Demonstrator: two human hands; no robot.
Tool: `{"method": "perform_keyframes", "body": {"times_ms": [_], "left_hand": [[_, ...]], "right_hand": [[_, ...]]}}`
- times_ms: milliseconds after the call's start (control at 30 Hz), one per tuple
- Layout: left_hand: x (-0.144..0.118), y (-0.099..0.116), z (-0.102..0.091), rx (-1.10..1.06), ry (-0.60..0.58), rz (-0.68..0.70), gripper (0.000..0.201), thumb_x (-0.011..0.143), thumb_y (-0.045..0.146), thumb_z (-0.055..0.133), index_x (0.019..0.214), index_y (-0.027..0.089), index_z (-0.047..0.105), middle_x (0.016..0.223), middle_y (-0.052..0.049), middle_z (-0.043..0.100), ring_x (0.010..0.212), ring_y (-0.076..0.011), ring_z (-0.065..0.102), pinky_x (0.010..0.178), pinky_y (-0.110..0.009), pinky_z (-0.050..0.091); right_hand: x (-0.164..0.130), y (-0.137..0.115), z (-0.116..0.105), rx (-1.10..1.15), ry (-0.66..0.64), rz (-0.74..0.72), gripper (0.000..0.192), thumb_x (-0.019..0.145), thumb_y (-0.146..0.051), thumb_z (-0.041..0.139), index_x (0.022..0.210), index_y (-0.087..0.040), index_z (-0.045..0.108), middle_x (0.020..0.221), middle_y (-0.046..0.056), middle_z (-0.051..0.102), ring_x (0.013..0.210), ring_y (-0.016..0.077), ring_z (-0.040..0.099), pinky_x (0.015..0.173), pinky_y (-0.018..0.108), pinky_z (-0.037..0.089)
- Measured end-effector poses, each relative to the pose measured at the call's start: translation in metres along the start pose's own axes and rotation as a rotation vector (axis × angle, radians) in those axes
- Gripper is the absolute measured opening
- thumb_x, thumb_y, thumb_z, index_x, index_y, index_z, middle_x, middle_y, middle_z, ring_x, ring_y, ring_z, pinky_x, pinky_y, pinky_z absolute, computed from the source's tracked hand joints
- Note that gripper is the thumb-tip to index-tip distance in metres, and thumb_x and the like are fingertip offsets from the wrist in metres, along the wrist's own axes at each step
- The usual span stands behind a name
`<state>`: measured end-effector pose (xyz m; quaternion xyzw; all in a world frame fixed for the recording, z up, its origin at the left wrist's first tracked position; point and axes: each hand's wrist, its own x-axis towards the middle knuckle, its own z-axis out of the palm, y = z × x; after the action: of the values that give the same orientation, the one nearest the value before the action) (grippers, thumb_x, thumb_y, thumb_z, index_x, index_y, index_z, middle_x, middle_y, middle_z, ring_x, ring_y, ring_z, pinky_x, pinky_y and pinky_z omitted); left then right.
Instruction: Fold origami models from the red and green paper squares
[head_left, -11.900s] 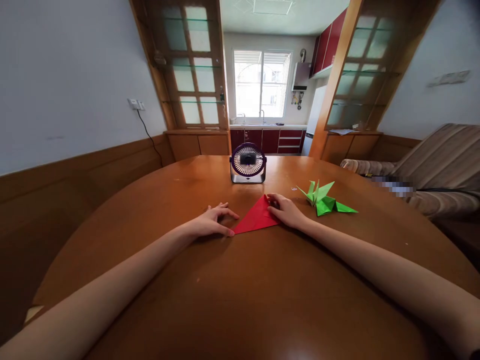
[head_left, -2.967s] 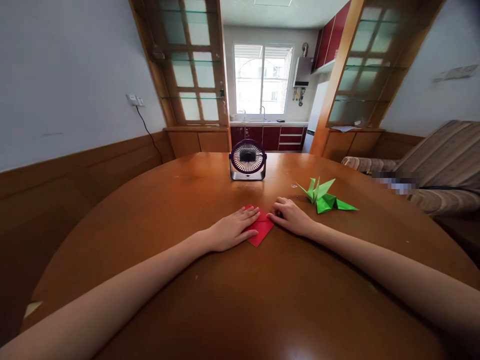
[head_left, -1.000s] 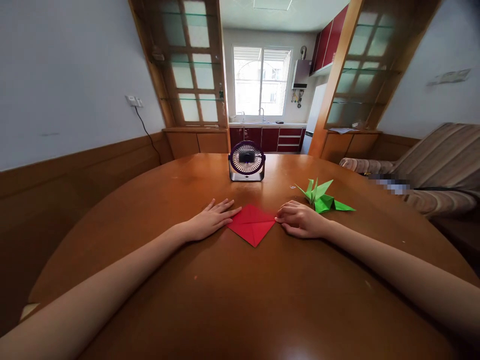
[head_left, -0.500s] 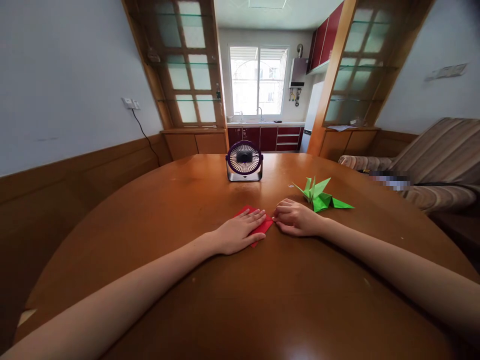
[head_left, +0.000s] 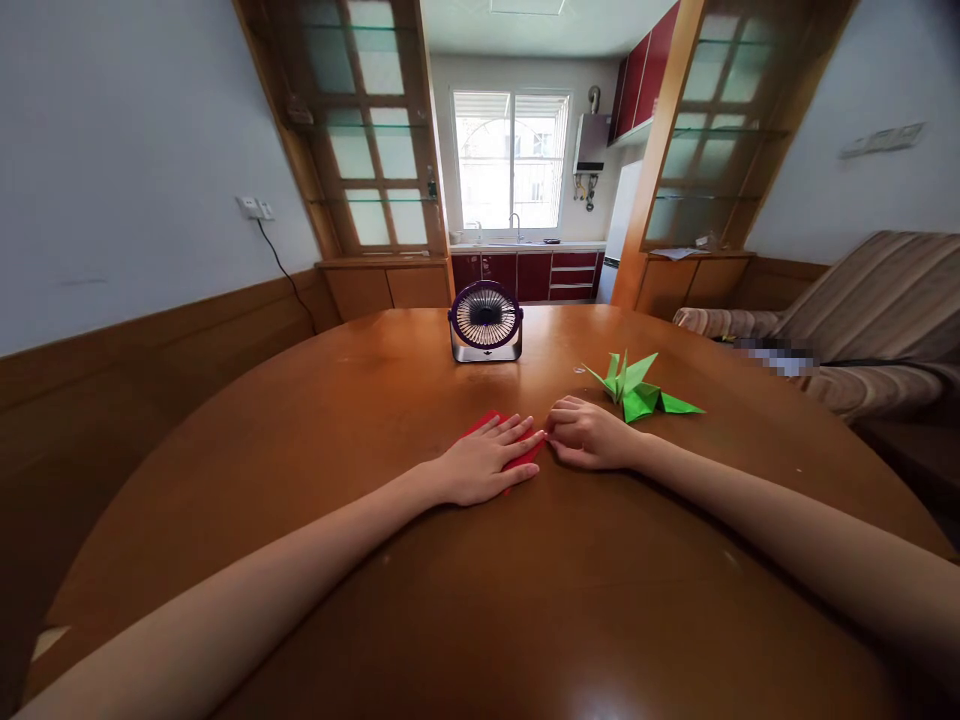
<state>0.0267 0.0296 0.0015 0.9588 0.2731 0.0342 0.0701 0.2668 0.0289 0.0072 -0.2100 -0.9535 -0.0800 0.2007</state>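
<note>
Paper (head_left: 525, 459), red, lies on the counter (head_left: 480, 600) near the middle, mostly hidden beneath my left grip (head_left: 480, 467), which is stretched flat, palm down, pinching nothing. My right grip (head_left: 589, 435) is curled, its tips nearly together at the sheet's right corner; whether they have hold of it I can't make out. I judge the sheet light, thin and easily creased, likely to slide on this smooth wood, so corners and edges suit a pinch, with a flat palm for steadying. The counter is brown and glossy. Far side, a purple fan (head_left: 486, 315) stands before a bright window (head_left: 484, 165); green folded shapes (head_left: 637, 404) sit right, a striped armchair (head_left: 862, 290) farther right.
</note>
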Motion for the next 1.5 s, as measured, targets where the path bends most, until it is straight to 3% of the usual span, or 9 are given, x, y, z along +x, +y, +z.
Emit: {"method": "perform_keyframes", "body": {"times_ms": [167, 367, 500, 700, 967, 1233, 1333, 1500], "left_hand": [[0.000, -0.003, -0.003, -0.026, -0.001, -0.009, 0.056, 0.101, 0.053, 0.015, 0.150, 0.029, 0.024, 0.158, -0.003, 0.016, 0.147, -0.0207, 0.010, 0.119, -0.042, 0.006], [-0.014, -0.036, -0.005, -0.029, -0.001, -0.145, 0.061, 0.098, 0.058, 0.018, 0.151, 0.027, 0.021, 0.158, -0.003, 0.014, 0.147, -0.0211, 0.010, 0.118, -0.045, 0.006], [-0.022, -0.049, -0.005, -0.021, 0.031, -0.136, 0.060, 0.098, 0.059, 0.020, 0.151, 0.032, 0.020, 0.158, -0.002, 0.017, 0.147, -0.0210, 0.014, 0.118, -0.046, 0.005], [-0.020, -0.046, -0.006, 0.019, 0.098, -0.124, 0.067, 0.092, 0.067, 0.029, 0.147, 0.028, 0.033, 0.155, -0.006, 0.030, 0.143, -0.0236, 0.026, 0.118, -0.046, 0.006], [-0.017, -0.037, -0.011, 0.049, 0.230, -0.091, 0.058, 0.093, 0.061, 0.037, 0.135, 0.023, 0.052, 0.134, -0.010, 0.055, 0.123, -0.0272, 0.049, 0.108, -0.043, 0.029], [-0.017, -0.035, -0.020, -0.078, 0.221, -0.227, 0.072, 0.070, 0.074, 0.061, 0.119, 0.021, 0.064, 0.107, -0.010, 0.057, 0.102, -0.0294, 0.054, 0.090, -0.040, 0.043], [-0.016, -0.038, -0.020, -0.166, 0.238, -0.246, 0.065, 0.070, 0.070, 0.064, 0.109, 0.019, 0.066, 0.102, -0.009, 0.056, 0.094, -0.0255, 0.056, 0.085, -0.036, 0.045], [-0.013, -0.042, -0.022, -0.370, 0.253, -0.217, 0.037, 0.085, 0.052, 0.055, 0.088, 0.017, 0.064, 0.094, -0.006, 0.059, 0.087, -0.0199, 0.057, 0.078, -0.031, 0.045]], "right_hand": [[0.000, -0.002, 0.000, -0.006, 0.005, -0.003, 0.022, 0.091, -0.021, 0.045, 0.077, -0.017, 0.063, 0.080, 0.007, 0.061, 0.077, 0.0189, 0.052, 0.077, 0.036, 0.043], [0.000, -0.003, 0.000, 0.037, 0.039, 0.030, 0.020, 0.091, -0.021, 0.045, 0.084, -0.016, 0.063, 0.083, 0.008, 0.063, 0.078, 0.0193, 0.053, 0.077, 0.036, 0.044], [0.001, -0.003, 0.000, 0.030, 0.030, 0.030, 0.021, 0.091, -0.019, 0.045, 0.081, -0.017, 0.063, 0.082, 0.008, 0.063, 0.077, 0.0194, 0.053, 0.075, 0.035, 0.044], [0.002, -0.004, 0.001, 0.016, 0.025, 0.030, 0.024, 0.091, -0.020, 0.044, 0.077, -0.016, 0.063, 0.081, 0.009, 0.062, 0.078, 0.0200, 0.054, 0.075, 0.035, 0.044], [0.000, -0.003, 0.005, -0.043, 0.039, 0.086, 0.023, 0.093, -0.024, 0.044, 0.083, -0.016, 0.064, 0.085, 0.009, 0.061, 0.079, 0.0195, 0.053, 0.077, 0.035, 0.043], [0.003, -0.009, 0.009, 0.018, 0.048, 0.242, 0.024, 0.095, -0.031, 0.048, 0.096, -0.015, 0.067, 0.092, 0.010, 0.064, 0.086, 0.0208, 0.058, 0.084, 0.039, 0.043], [0.007, -0.017, 0.010, 0.075, 0.044, 0.298, 0.024, 0.095, -0.031, 0.049, 0.098, -0.015, 0.067, 0.094, 0.010, 0.064, 0.088, 0.0207, 0.059, 0.084, 0.039, 0.044], [0.012, -0.026, 0.012, 0.207, 0.124, 0.391, 0.026, 0.093, -0.032, 0.053, 0.109, -0.014, 0.063, 0.098, 0.010, 0.063, 0.089, 0.0204, 0.059, 0.084, 0.038, 0.047]]}}
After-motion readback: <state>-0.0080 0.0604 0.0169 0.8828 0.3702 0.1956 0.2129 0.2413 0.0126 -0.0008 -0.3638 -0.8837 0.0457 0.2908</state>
